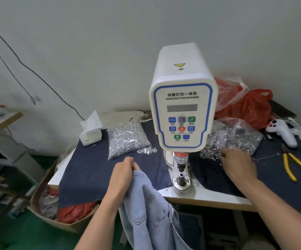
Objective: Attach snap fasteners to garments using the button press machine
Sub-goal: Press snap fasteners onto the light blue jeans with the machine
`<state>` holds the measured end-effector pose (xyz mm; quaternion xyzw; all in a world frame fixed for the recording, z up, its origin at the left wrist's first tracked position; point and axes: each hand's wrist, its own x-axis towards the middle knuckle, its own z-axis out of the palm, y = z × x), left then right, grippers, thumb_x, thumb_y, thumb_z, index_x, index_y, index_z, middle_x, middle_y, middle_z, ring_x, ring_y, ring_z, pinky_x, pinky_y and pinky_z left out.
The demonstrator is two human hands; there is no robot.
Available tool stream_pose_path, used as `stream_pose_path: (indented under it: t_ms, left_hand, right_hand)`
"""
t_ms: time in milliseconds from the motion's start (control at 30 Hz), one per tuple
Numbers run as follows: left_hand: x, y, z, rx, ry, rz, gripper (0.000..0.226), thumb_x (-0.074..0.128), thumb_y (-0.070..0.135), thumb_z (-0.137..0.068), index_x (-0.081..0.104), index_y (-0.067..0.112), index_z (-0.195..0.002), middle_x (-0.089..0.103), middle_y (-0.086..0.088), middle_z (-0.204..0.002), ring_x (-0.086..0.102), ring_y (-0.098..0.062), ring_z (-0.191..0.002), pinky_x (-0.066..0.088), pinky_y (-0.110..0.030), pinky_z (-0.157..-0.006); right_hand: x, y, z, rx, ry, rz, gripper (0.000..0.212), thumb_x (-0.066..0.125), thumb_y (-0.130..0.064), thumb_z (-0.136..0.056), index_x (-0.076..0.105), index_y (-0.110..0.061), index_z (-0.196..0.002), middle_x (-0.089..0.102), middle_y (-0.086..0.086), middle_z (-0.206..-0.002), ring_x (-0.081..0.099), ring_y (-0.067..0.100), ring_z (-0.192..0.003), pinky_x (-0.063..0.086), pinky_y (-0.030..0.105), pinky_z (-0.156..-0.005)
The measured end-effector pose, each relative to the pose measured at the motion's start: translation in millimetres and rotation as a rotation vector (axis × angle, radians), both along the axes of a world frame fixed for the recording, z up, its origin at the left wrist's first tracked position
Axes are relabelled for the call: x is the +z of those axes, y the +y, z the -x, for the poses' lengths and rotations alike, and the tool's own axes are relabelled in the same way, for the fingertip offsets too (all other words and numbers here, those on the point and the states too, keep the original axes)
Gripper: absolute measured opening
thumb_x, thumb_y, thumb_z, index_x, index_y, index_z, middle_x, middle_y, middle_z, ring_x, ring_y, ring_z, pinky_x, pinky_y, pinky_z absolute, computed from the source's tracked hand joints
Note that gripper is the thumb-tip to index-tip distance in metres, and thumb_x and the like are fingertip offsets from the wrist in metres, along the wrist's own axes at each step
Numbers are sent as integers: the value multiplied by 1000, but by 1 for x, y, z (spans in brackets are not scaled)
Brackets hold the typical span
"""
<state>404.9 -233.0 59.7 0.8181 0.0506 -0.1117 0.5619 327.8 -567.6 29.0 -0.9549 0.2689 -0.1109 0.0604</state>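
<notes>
Loading step I reckon: my left hand [123, 175] grips the light denim garment [151, 210] at lower centre, right hand [238, 164] fingers curled into the loose snap rings [210, 152] right of the press die [181, 179], can't tell if one's pinched, so next it needs seating there.

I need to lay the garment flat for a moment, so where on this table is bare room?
The dark blue cloth lies bare between the white tissue box, the clear bag of silver snaps and the left hand gripping the light blue denim garment. Right of the white button press machine it is crowded: ring snaps, the right hand, yellow-handled pliers.
</notes>
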Motion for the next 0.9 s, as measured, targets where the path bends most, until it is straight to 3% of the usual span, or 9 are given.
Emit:
stream_pose_path:
  t_ms: [100, 267, 367, 433, 567, 733, 833, 900]
  left_hand:
    - [-15, -4, -30, 92, -129, -106, 42, 49, 34, -106, 68, 17, -73, 66, 9, -63, 60, -17, -70, 46, -35, -69]
    - [-39, -24, -61, -44, -181, -430, 7, 63, 31, -101, 66, 25, -103, 71, 7, -104, 66, -22, -107, 44, -32, -85]
    - [-48, -36, -64, -73, -192, -594, 25, 69, 41, -98, 70, 24, -117, 75, 4, -114, 67, -24, -114, 43, -30, -84]
    - [-52, -41, -63, -45, -212, -614, 28, 71, 41, -97, 71, 24, -119, 75, 3, -114, 67, -25, -112, 44, -32, -83]
    - [-55, -46, -60, -2, -227, -558, 5, 68, 32, -99, 72, 31, -102, 73, 6, -101, 67, -25, -104, 42, -33, -79]
    - [-54, -46, -57, 23, -218, -560, 13, 67, 28, -100, 68, 36, -90, 73, 6, -99, 63, -22, -93, 41, -32, -78]
    - [-57, -44, -59, 24, -222, -528, 5, 66, 31, -102, 68, 30, -106, 74, 5, -107, 68, -26, -105, 42, -34, -81]
    - [-57, -44, -59, 0, -239, -536, 24, 64, 38, -102, 66, 26, -123, 73, 2, -113, 67, -28, -110, 46, -37, -84]
  right_hand:
    - [-1, 4, -4, 14, 36, 92, 13, 56, -22, -101, 68, -19, -102, 64, 7, -97, 67, 35, -91, 54, 41, -69]
    - [2, 6, -7, -4, 42, 80, 20, 50, -12, -100, 70, -17, -101, 67, 7, -99, 68, 33, -91, 54, 40, -69]
    - [2, 4, -9, -13, 33, 21, 17, 52, -15, -100, 68, -16, -99, 68, 7, -100, 68, 35, -92, 53, 42, -71]
    - [2, 2, -10, 0, 31, 37, 17, 53, -18, -101, 69, -19, -101, 68, 7, -100, 69, 34, -92, 54, 41, -71]
    - [2, 3, -11, 23, 66, 136, 15, 54, -15, -100, 69, -18, -100, 67, 4, -95, 70, 29, -87, 52, 37, -66]
    - [1, 2, -12, -15, 16, -3, 15, 54, -13, -96, 61, -11, -83, 63, 7, -85, 68, 34, -81, 41, 35, -60]
    - [1, 3, -13, 7, 2, -20, 17, 58, -23, -99, 64, -12, -88, 65, 7, -90, 68, 35, -86, 45, 36, -64]
    - [1, 3, -12, 24, 19, -17, 19, 60, -32, -101, 67, -15, -97, 66, 7, -98, 68, 34, -91, 51, 39, -70]
